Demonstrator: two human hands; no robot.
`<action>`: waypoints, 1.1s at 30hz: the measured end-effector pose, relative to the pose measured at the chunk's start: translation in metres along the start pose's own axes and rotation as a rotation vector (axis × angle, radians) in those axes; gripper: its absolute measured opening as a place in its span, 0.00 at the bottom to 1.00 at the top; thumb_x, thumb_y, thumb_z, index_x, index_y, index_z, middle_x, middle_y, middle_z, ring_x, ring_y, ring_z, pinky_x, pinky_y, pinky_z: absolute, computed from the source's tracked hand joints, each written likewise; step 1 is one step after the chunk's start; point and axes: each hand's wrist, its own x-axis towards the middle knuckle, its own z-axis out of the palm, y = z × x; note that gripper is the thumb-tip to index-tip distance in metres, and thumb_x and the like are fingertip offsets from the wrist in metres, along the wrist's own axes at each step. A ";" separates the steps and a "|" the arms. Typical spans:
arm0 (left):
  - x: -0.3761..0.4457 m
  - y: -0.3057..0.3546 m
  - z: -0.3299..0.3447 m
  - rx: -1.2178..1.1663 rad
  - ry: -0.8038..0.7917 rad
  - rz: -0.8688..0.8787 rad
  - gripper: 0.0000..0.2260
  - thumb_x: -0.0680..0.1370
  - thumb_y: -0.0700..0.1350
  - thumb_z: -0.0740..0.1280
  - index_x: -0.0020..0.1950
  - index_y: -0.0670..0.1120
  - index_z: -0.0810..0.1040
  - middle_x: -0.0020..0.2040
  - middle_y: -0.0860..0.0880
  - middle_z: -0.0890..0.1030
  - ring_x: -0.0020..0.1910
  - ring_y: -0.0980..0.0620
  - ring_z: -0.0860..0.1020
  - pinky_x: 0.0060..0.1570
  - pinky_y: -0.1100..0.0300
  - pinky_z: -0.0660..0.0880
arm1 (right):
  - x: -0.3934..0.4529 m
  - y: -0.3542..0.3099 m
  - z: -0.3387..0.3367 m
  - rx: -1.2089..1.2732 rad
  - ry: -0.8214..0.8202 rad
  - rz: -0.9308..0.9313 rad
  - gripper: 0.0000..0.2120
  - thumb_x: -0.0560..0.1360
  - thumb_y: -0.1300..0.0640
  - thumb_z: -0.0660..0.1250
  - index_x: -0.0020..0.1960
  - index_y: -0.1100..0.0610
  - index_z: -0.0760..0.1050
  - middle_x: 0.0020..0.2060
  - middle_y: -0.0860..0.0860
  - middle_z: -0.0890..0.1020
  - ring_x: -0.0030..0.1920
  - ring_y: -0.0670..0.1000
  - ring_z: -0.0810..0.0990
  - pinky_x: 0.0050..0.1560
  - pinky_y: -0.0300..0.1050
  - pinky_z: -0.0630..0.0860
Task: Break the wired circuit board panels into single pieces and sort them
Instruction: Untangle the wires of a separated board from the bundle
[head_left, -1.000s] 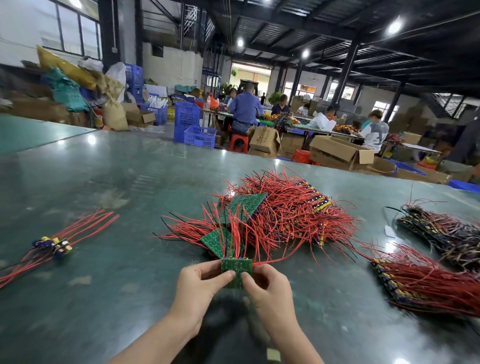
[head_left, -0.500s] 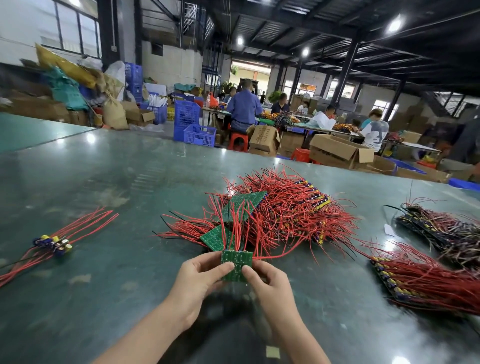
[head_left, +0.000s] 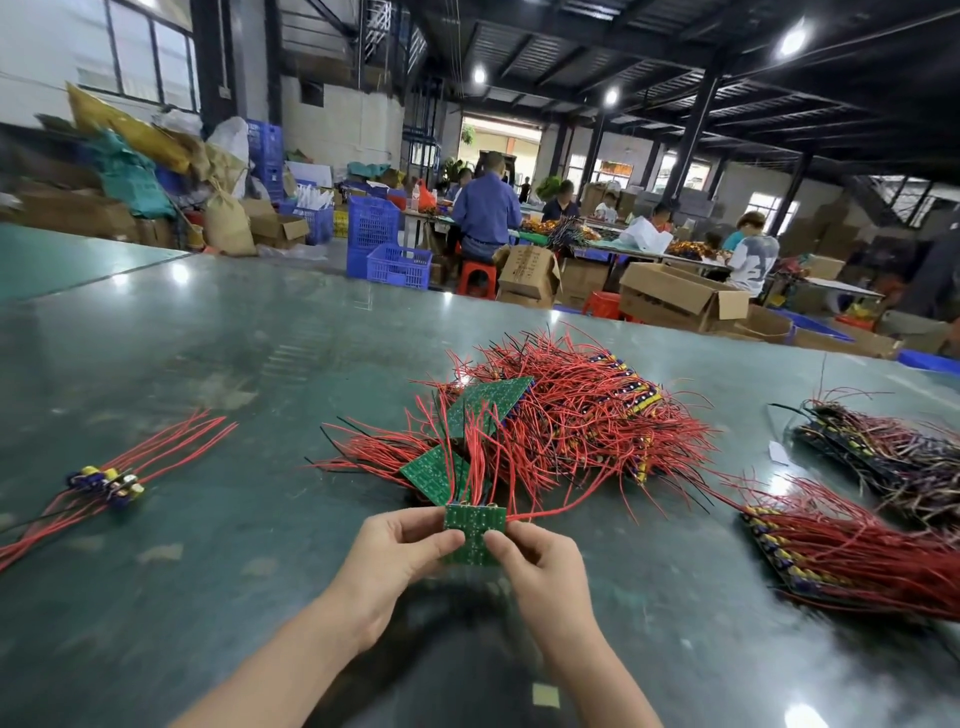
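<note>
Head view | left hand and right hand each pinch one side edge of a flat green rectangular circuit board panel, held above the glossy green table | its thin red wires trail into the tangled wire pile just behind

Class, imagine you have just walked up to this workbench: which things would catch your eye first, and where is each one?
First, the big tangle of red-wired circuit boards heaped mid-table on the green table. Just in front of it, the left hand and right hand pinch a small green panel between them. A tidier stack of wired boards lies to the right, and a small wired bundle to the left.
</note>
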 end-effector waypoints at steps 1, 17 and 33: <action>0.000 -0.001 0.000 0.020 -0.002 0.005 0.08 0.70 0.34 0.71 0.47 0.43 0.85 0.48 0.44 0.85 0.46 0.53 0.83 0.45 0.62 0.79 | 0.001 0.002 0.000 -0.019 -0.006 0.000 0.10 0.75 0.64 0.67 0.35 0.58 0.79 0.27 0.45 0.75 0.30 0.39 0.69 0.33 0.35 0.66; 0.001 -0.008 0.000 0.085 -0.029 0.050 0.12 0.73 0.29 0.67 0.45 0.44 0.85 0.47 0.46 0.85 0.45 0.56 0.83 0.42 0.66 0.77 | 0.006 0.016 -0.001 -0.053 -0.057 0.052 0.12 0.75 0.63 0.68 0.33 0.61 0.76 0.29 0.45 0.72 0.34 0.43 0.68 0.38 0.41 0.65; -0.001 -0.007 0.002 0.073 0.088 0.049 0.09 0.71 0.29 0.70 0.47 0.40 0.83 0.43 0.44 0.85 0.39 0.55 0.82 0.38 0.66 0.78 | 0.002 0.011 0.007 -0.043 -0.020 0.045 0.07 0.73 0.62 0.69 0.38 0.55 0.81 0.32 0.51 0.82 0.34 0.40 0.74 0.39 0.41 0.73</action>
